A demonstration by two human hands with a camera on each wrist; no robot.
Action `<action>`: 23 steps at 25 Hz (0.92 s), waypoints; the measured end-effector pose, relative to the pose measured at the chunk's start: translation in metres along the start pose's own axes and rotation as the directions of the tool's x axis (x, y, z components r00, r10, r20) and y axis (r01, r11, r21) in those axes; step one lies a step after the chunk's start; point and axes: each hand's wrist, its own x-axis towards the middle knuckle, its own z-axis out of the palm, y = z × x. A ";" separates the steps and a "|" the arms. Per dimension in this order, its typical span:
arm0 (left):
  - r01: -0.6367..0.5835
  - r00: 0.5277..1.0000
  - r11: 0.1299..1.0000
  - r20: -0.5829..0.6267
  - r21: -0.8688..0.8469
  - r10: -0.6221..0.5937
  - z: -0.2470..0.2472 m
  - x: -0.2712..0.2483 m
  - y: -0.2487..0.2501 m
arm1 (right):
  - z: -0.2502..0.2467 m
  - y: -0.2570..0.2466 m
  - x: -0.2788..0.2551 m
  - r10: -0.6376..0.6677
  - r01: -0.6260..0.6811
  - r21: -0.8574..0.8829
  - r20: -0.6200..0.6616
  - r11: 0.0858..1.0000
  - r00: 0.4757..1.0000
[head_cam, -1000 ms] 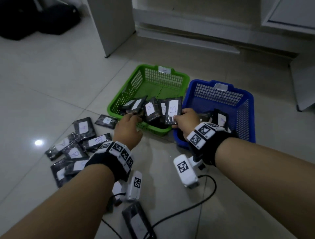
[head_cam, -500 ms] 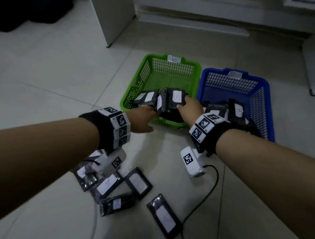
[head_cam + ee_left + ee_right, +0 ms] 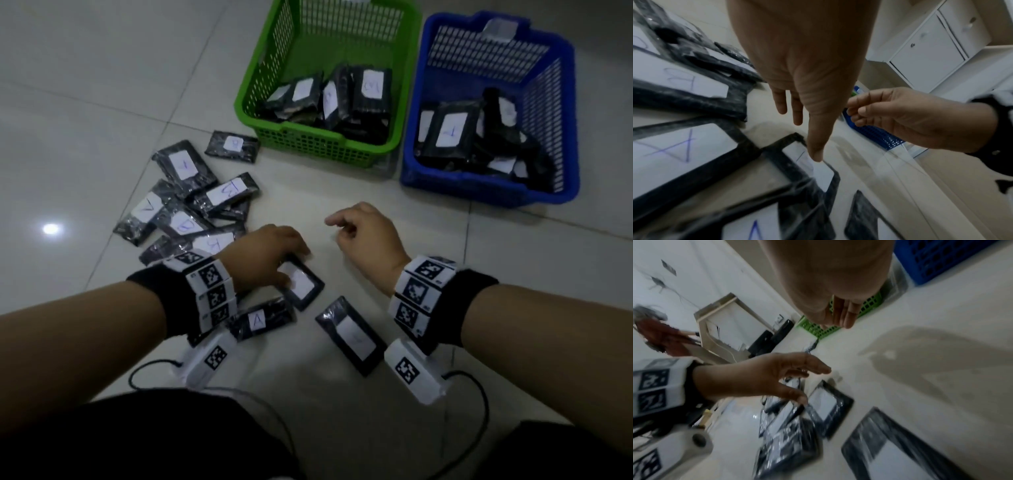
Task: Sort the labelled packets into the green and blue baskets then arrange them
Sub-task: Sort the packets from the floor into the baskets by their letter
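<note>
The green basket and blue basket stand side by side on the floor, each holding several black packets with white labels. Loose packets lie in a heap on the left. My left hand reaches down with straight, spread fingers, and one fingertip touches the label of a packet lying flat. My right hand hovers beside it, loosely curled and holding nothing. Near my wrists lie a packet marked A and another packet.
Black cables trail over the tiles by my knees. A white cabinet stands behind the baskets. Another person is far off to the left near a white unit.
Both hands have pulled back from the green basket to the floor close to me, leaving the packets they held there. The left hand has come down onto a loose packet.
</note>
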 end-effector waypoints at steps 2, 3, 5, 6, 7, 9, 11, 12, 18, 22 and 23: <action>0.013 1.000 0.999 0.000 0.048 -0.013 0.008 -0.001 -0.005 | 0.010 0.008 -0.021 0.048 -0.038 -0.073 0.143 0.997 0.989; 0.018 1.000 0.998 -0.007 0.059 -0.018 0.012 -0.001 -0.008 | 0.013 0.012 -0.029 0.080 -0.057 -0.118 0.201 0.991 0.976; 0.034 0.999 0.997 -0.027 0.070 -0.032 0.016 -0.002 -0.011 | 0.018 0.017 -0.043 0.131 -0.073 -0.209 0.281 0.975 0.951; 0.046 0.998 0.997 -0.037 0.066 -0.044 0.016 -0.002 -0.011 | 0.021 0.019 -0.048 0.149 -0.075 -0.246 0.301 0.966 0.942; 0.059 0.997 0.997 -0.046 0.051 -0.057 0.016 -0.001 -0.011 | 0.022 0.021 -0.052 0.166 -0.073 -0.285 0.319 0.956 0.933; 0.111 0.993 0.994 -0.036 -0.014 -0.112 0.011 0.001 -0.012 | 0.023 0.024 -0.060 0.200 -0.046 -0.396 0.359 0.917 0.912; 0.180 0.983 0.978 -0.010 -0.107 -0.182 0.003 0.003 -0.013 | 0.025 0.026 -0.066 0.212 0.018 -0.497 0.403 0.868 0.891; 0.201 0.979 0.965 -0.008 -0.167 -0.206 -0.001 0.003 -0.013 | 0.027 0.027 -0.067 0.197 0.055 -0.508 0.429 0.860 0.882; 0.226 0.936 0.716 -0.058 -0.661 -0.348 -0.022 0.009 -0.013 | 0.021 0.029 -0.035 0.195 -0.018 -0.320 0.530 0.947 0.825; 0.154 0.904 0.485 -0.075 -0.861 -0.421 -0.044 0.013 -0.010 | -0.003 0.015 0.008 0.194 -0.076 -0.265 0.455 0.961 0.869; 0.127 0.895 0.448 -0.092 -0.885 -0.436 -0.052 0.014 -0.011 | -0.014 0.008 0.021 0.197 -0.147 -0.157 0.377 0.977 0.905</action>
